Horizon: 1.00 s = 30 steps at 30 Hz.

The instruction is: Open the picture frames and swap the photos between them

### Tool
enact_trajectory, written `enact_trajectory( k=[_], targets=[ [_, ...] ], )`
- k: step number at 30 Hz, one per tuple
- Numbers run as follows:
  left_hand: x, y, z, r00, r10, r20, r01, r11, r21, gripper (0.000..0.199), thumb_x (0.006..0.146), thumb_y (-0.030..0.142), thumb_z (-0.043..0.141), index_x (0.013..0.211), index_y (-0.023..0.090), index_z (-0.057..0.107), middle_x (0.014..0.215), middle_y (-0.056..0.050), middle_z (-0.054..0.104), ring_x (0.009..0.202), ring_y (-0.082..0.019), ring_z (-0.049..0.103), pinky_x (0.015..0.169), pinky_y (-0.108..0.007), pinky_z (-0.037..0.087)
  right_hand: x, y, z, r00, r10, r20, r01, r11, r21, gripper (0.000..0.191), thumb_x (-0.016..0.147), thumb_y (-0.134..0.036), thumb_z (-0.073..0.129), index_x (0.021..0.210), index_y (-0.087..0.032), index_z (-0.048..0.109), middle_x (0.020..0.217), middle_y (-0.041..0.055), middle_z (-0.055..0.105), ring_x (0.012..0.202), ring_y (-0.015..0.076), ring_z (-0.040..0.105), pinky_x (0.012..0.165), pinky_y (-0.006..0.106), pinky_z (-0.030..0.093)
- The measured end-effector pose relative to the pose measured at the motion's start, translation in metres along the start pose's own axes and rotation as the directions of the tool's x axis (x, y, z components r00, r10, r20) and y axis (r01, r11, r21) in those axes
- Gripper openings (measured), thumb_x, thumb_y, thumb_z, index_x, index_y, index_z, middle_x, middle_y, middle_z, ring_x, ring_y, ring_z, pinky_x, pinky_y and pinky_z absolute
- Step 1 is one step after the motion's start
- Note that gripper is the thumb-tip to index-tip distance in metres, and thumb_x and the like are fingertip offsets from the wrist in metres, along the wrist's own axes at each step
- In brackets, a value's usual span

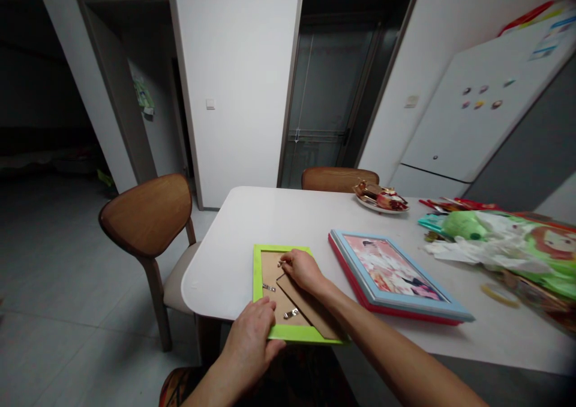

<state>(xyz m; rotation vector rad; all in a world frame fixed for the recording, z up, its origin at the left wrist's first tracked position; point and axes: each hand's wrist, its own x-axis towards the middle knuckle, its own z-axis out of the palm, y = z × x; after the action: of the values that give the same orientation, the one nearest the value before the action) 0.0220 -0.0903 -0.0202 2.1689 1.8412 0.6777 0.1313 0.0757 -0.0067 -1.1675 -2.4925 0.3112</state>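
A lime-green picture frame (257, 275) lies face down near the front edge of the white table, its brown backing board (270, 262) upward. A folding brown stand flap (310, 305) is on the backing. Small metal clips (290, 314) sit on the board. My left hand (252, 329) grips the frame's near left corner, fingers on its side and thumb at the near edge. With fingertips pinched, my right hand (303, 269) holds a small metal clip (281, 263) near the far end of the backing. My right forearm covers part of the frame's right side.
Right of the green frame, a light-blue picture frame (396, 269) rests on a red one (373, 304). Farther back stands a plate of wrapped snacks (381, 198). Plastic bags (495, 233) and a tape roll (499, 296) lie at right. Wooden chairs (148, 215) flank the table (225, 233).
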Motion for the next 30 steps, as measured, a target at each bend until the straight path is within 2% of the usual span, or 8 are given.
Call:
enact_trajectory(
  k=[3,7,11,14,21,30],
  targets=[
    [0.000,0.002,-0.002,1.000,-0.014,0.003,0.014,1.000,0.003,0.050,0.066,0.020,0.060,0.112,0.010,0.045,0.119,-0.015,0.048,0.112,-0.024,0.041,0.097,-0.040,0.031,0.012,0.007,0.005,0.998,0.045,0.031,-0.045,0.999,-0.002,0.017,0.072,-0.023,0.050,0.072,-0.018,0.067,0.073,0.0039,0.066,0.068,0.0129,0.055,0.061,0.020,0.034],
    [-0.001,0.003,-0.003,1.000,-0.017,-0.001,0.017,1.000,0.001,0.050,0.065,0.020,0.060,0.112,0.009,0.044,0.119,-0.014,0.048,0.113,-0.023,0.040,0.098,-0.039,0.030,0.025,0.008,0.015,0.986,0.165,0.009,-0.165,0.986,-0.007,0.021,0.072,-0.034,0.050,0.073,-0.019,0.066,0.074,0.0037,0.066,0.065,0.0124,0.055,0.056,0.020,0.033],
    [0.000,0.002,-0.002,1.000,-0.021,-0.001,0.021,1.000,-0.001,0.052,0.065,0.020,0.060,0.113,0.010,0.044,0.120,-0.014,0.048,0.113,-0.023,0.040,0.098,-0.039,0.030,0.039,0.012,0.020,0.948,0.318,-0.005,-0.318,0.948,-0.011,0.020,0.067,-0.036,0.054,0.071,-0.020,0.065,0.072,0.0038,0.065,0.063,0.0130,0.055,0.052,0.021,0.032],
    [0.001,0.003,-0.002,1.000,-0.022,-0.002,0.022,1.000,-0.003,0.052,0.065,0.019,0.059,0.114,0.009,0.043,0.120,-0.015,0.048,0.113,-0.023,0.040,0.098,-0.039,0.030,0.045,0.015,0.022,0.922,0.386,-0.006,-0.386,0.922,-0.001,0.017,0.062,-0.035,0.058,0.069,-0.021,0.065,0.071,0.0028,0.065,0.062,0.0135,0.056,0.049,0.020,0.032],
    [0.000,0.007,-0.006,0.999,-0.046,0.008,0.046,0.999,-0.014,0.050,0.065,0.019,0.060,0.111,0.009,0.046,0.118,-0.014,0.049,0.112,-0.024,0.041,0.098,-0.038,0.029,0.038,0.009,0.025,0.915,0.401,-0.045,-0.399,0.916,0.035,0.017,0.066,-0.034,0.051,0.071,-0.024,0.065,0.074,0.0009,0.065,0.066,0.0135,0.056,0.050,0.021,0.032],
    [-0.003,0.007,-0.002,0.999,-0.043,-0.004,0.043,0.999,0.002,0.049,0.065,0.019,0.058,0.112,0.012,0.045,0.119,-0.013,0.048,0.113,-0.022,0.041,0.097,-0.037,0.031,0.045,0.008,0.026,0.902,0.432,-0.024,-0.431,0.902,0.040,0.014,0.062,-0.032,0.055,0.067,-0.022,0.063,0.074,0.0029,0.065,0.069,0.0162,0.057,0.053,0.023,0.035]
  ],
)
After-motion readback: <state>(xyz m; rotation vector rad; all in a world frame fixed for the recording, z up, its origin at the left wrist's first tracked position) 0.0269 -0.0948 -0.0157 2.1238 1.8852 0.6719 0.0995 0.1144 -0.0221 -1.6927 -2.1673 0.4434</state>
